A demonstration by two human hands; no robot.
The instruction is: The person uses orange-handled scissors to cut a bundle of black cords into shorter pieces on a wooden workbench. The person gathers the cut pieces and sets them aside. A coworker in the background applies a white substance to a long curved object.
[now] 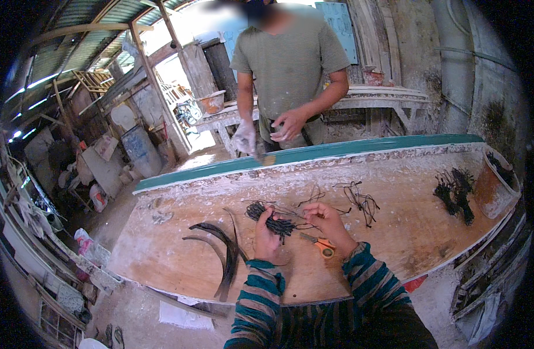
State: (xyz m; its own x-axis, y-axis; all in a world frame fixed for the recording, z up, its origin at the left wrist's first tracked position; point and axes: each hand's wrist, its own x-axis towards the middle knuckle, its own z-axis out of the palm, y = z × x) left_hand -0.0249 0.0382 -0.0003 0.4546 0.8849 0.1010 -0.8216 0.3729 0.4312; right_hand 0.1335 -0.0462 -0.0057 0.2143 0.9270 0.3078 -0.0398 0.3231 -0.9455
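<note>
A bundle of thin black cords [273, 222] lies gathered in my left hand [268, 241], which is closed round it with the thumb on top. My right hand [330, 224] is just to the right, its thumb and forefinger pinched on a thin cord that runs toward the bundle. Scissors with orange handles [326, 248] lie on the wooden table [302, 276] between my wrists, just below the right hand. Loose black cords [360, 202] are scattered beyond my right hand. Left of my left hand lie several long, curved black strips [225, 253].
Across the table a person [290, 70] works with a tool along a green board [360, 148] at the far edge. More black cord bundles [456, 192] lie at the right, beside a tipped, whitish-stained bucket [495, 189]. A blue barrel [141, 151] stands at the left.
</note>
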